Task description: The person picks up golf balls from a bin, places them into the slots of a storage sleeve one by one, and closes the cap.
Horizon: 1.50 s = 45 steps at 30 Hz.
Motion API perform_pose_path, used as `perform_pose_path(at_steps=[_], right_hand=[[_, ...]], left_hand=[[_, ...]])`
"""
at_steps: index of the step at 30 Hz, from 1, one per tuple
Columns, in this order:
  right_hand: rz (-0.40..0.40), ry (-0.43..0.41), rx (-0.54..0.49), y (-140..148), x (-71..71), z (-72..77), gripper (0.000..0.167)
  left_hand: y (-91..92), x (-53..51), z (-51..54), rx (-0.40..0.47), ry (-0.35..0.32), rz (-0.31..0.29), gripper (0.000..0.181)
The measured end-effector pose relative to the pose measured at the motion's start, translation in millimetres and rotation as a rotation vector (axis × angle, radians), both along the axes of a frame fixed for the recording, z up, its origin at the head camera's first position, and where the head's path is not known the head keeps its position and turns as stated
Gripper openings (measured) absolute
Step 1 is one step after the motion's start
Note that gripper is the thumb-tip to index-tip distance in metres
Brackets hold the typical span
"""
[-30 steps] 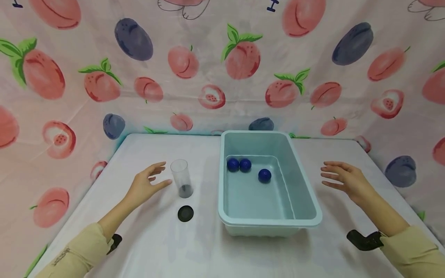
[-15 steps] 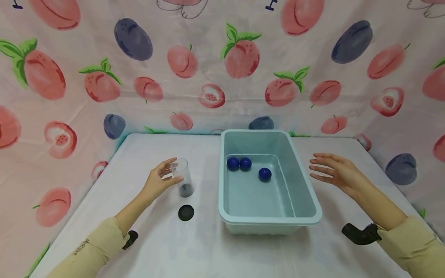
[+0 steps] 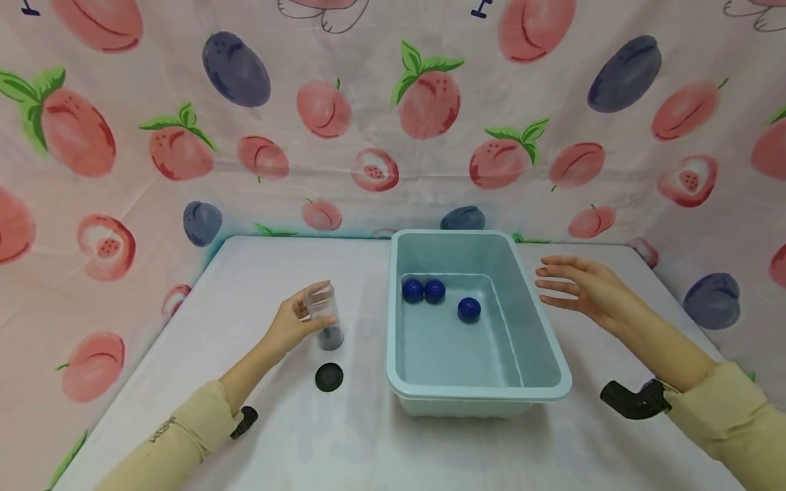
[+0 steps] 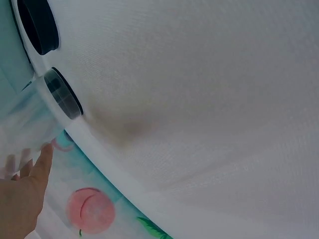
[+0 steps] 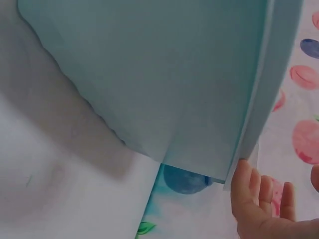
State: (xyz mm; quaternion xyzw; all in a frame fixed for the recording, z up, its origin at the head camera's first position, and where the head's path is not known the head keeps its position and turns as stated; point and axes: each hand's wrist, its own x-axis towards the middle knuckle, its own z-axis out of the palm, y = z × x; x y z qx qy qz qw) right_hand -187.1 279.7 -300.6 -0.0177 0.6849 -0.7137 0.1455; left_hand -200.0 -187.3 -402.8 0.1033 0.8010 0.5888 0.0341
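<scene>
A clear plastic cylinder with a dark base stands upright on the white table, its open top tilted slightly in the head view. The left hand holds it near its top, thumb in front and fingers behind. In the left wrist view the cylinder lies across the left edge, with the hand below it. Just in front of the cylinder is a round black lid. Beside the right rim of a pale blue basin, the right hand hovers with its fingers extended and holds nothing.
Three dark blue balls, one of them a front ball, lie inside the basin. White cloth covers the table. A fruit-patterned cloth hangs behind and at both sides.
The left hand has moved right and its fingers have come round the cylinder. The right hand has shifted left and a little up, towards the basin. Balls and lid stay put.
</scene>
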Motion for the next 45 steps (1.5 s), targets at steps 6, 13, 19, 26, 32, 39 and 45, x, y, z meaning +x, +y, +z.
perform_pose_path(at_steps=[6, 13, 19, 26, 32, 39, 45], right_hand=[[0.019, 0.022, 0.071, -5.1, -2.5, 12.9, 0.015], [0.038, 0.041, 0.306, -21.0, -10.0, 25.7, 0.023], [0.067, 0.033, 0.405, -40.6, -18.2, 31.9, 0.045], [0.079, 0.015, 0.485, -59.6, -30.2, 38.2, 0.049], [0.161, -0.024, 0.566, -71.3, -41.0, 43.3, 0.051], [0.208, -0.086, 0.664, -87.2, -53.7, 45.6, 0.052], [0.219, -0.101, 0.682, -100.4, -62.4, 39.4, 0.051]], left_hand=[[1.5, -1.2, -4.8, 0.006, 0.027, 0.0, 0.052], [2.4, -1.2, -5.7, -0.011, 0.033, 0.015, 0.049], [3.2, -0.6, -9.2, -0.024, 0.048, 0.007, 0.048], [6.5, -0.4, -9.7, -0.021, 0.055, 0.021, 0.046], [6.1, 0.1, -8.9, -0.019, 0.065, 0.039, 0.047], [5.5, 0.0, -11.5, -0.019, 0.075, 0.029, 0.05], [6.1, -0.5, -13.3, -0.003, 0.076, 0.031, 0.049]])
